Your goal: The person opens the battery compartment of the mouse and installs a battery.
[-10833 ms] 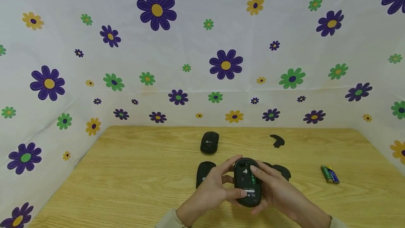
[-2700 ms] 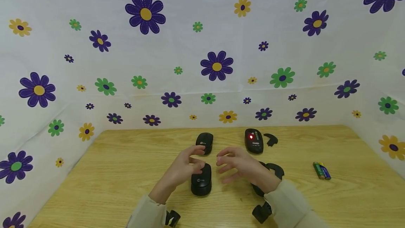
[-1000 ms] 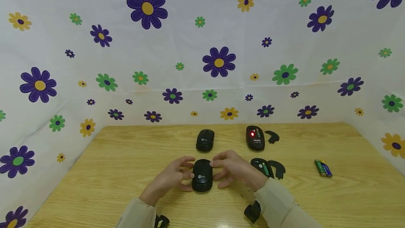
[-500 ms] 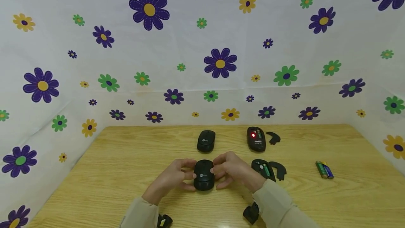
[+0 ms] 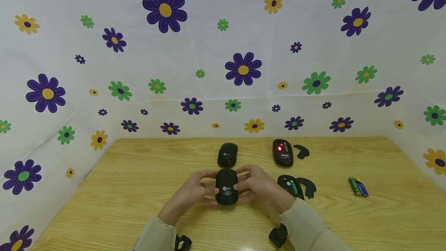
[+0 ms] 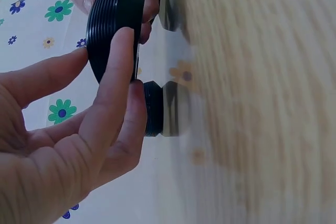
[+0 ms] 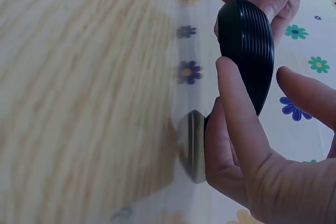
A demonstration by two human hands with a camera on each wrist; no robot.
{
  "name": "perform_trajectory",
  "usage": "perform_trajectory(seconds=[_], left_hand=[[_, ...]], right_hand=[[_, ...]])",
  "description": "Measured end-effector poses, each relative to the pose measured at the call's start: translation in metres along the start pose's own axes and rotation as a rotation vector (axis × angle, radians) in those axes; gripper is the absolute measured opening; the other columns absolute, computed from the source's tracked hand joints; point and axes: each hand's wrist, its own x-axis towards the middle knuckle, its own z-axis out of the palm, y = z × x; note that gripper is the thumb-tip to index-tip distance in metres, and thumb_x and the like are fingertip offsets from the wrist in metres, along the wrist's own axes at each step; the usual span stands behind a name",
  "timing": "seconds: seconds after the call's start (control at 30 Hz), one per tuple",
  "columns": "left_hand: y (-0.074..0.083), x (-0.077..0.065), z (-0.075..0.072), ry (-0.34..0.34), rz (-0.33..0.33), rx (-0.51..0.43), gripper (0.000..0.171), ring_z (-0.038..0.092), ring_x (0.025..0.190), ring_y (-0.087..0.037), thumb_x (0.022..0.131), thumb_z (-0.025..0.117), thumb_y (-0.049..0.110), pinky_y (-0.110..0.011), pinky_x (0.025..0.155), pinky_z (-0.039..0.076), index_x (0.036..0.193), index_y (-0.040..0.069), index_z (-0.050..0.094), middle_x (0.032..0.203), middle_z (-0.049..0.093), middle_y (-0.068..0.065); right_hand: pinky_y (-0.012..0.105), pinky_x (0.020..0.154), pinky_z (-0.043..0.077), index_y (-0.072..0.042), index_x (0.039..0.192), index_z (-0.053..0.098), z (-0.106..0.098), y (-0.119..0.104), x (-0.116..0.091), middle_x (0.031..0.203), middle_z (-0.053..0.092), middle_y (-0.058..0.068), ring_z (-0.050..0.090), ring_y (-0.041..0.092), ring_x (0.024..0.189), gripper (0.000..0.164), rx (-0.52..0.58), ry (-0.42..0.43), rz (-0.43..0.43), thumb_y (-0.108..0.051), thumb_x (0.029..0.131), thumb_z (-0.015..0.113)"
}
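A black wireless computer mouse (image 5: 226,189) is held between both hands, top side up and logo toward me. In the left wrist view the ribbed flank of the mouse (image 6: 113,30) shows it raised off the table. My left hand (image 5: 188,193) grips its left side with thumb and fingers. From the other side my right hand (image 5: 259,187) holds it with bent fingers; the right wrist view shows a fingertip against the edge of the mouse (image 7: 247,51). The underside of this mouse is hidden.
Behind it sits another black mouse (image 5: 227,155). An upturned mouse (image 5: 283,153) with a red light lies back right, by a curved black cover (image 5: 302,151). Nearer lie a partly hidden upturned mouse (image 5: 290,185), another cover (image 5: 308,188) and two batteries (image 5: 358,187).
Earliest, both hands held an upturned mouse with its battery bay exposed; it now lies back right, lit red. The hands have since closed around the front mouse and lifted it.
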Motion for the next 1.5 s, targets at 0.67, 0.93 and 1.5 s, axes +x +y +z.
perform_trajectory(seconds=[0.67, 0.93, 1.5], left_hand=[[0.015, -0.004, 0.019, -0.019, 0.065, -0.028, 0.067, 0.064, 0.112, -0.037, 0.089, 0.066, -0.006, -0.045, 0.074, 0.064, 0.15, -0.01, 0.037, 0.138, 0.045, -0.027], [0.017, -0.003, 0.03, -0.028, 0.077, -0.058, 0.067, 0.068, 0.103, -0.031, 0.089, 0.067, -0.008, -0.045, 0.072, 0.064, 0.149, -0.009, 0.038, 0.134, 0.047, -0.024], [0.027, -0.001, 0.052, -0.051, 0.116, -0.1, 0.066, 0.068, 0.099, -0.028, 0.089, 0.067, -0.008, -0.044, 0.072, 0.064, 0.15, -0.007, 0.04, 0.132, 0.049, -0.02]], right_hand=[[0.053, 0.077, 0.063, 0.013, 0.141, 0.038, -0.02, -0.004, -0.023, 0.122, 0.051, 0.029, 0.062, 0.034, 0.097, 0.064, 0.025, -0.052, -0.111, 0.006, 0.084, 0.066], [0.05, 0.076, 0.063, 0.01, 0.142, 0.038, -0.028, -0.004, -0.034, 0.129, 0.049, 0.03, 0.066, 0.032, 0.097, 0.063, -0.005, -0.03, -0.095, 0.005, 0.087, 0.067], [0.051, 0.078, 0.063, 0.014, 0.146, 0.03, -0.052, -0.008, -0.055, 0.13, 0.049, 0.033, 0.069, 0.032, 0.096, 0.067, -0.001, -0.067, -0.15, 0.002, 0.091, 0.067]])
